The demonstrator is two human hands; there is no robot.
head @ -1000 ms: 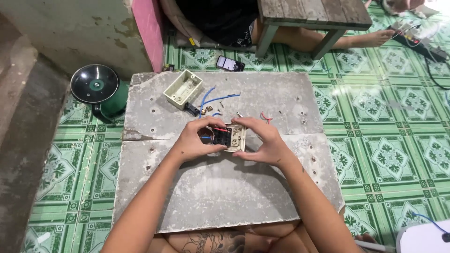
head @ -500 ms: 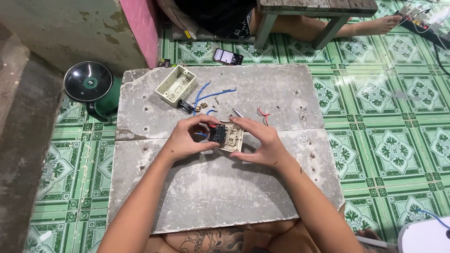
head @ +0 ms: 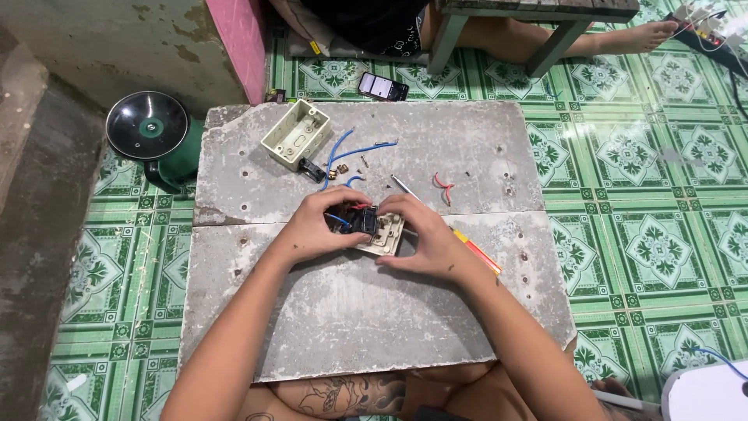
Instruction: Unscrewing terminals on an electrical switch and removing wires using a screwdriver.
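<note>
Right now I have the cream switch plate [head: 383, 234] just above the centre of the frame, lifted a little off the grey slab [head: 351, 312] and turned back side up, with a black switch module [head: 360, 221] seated in it and short red and blue wire ends showing at the module's upper edge. My left hand [head: 315, 226] wraps the plate's left side, fingers curled over the module; my right hand [head: 417, 238] clamps the right edge, thumb underneath and fingers over the top. Both hands are closed on the same piece, so it sits between the palms, more in the fingertips than deep in either grip.

As I judge it, the risk is in those wire ends: they look loose, and a squeeze or twist of the plate could pull one out of its terminal. The module could also pop from the plate if my left fingers press unevenly. I cannot tell whether it is fully clipped in.

Further out, a screwdriver [head: 467, 242] lies just to the right, partly under my right wrist, and a nudge could roll it. Small screws [head: 363, 161] are scattered above the hands, easy to sweep off. Blue wires [head: 351, 148] and a cream mounting box [head: 295, 134] sit toward the upper left, red wire offcuts [head: 444, 185] to the upper right.
</note>
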